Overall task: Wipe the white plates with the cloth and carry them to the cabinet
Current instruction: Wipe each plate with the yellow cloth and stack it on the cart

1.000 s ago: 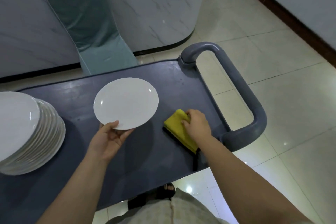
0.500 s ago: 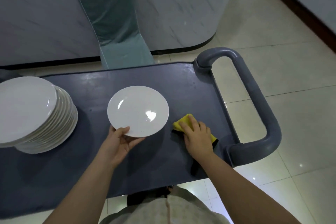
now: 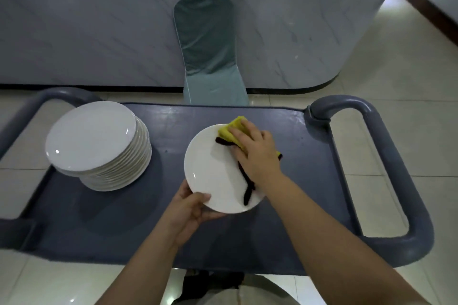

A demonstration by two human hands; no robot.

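A single white plate [image 3: 213, 173] hangs just above the dark grey cart top [image 3: 297, 181], and my left hand [image 3: 190, 213] grips its near rim with the thumb on top. The yellow cloth [image 3: 234, 129], edged with a dark trim, lies on the plate's upper right part. My right hand [image 3: 257, 153] presses down on the cloth and covers most of it. A tall stack of white plates [image 3: 96, 141] stands at the cart's left end.
The cart has thick grey loop handles at the right [image 3: 406, 181] and left [image 3: 27, 116] ends. A teal chair back [image 3: 208, 39] leans against a marble-patterned counter wall [image 3: 99, 20] behind the cart. Pale floor tiles [image 3: 409, 77] spread to the right.
My right hand lifted the yellow cloth off the cart top and brought it onto the plate. The view swung so that the plate stack and the cart's left handle show in full.
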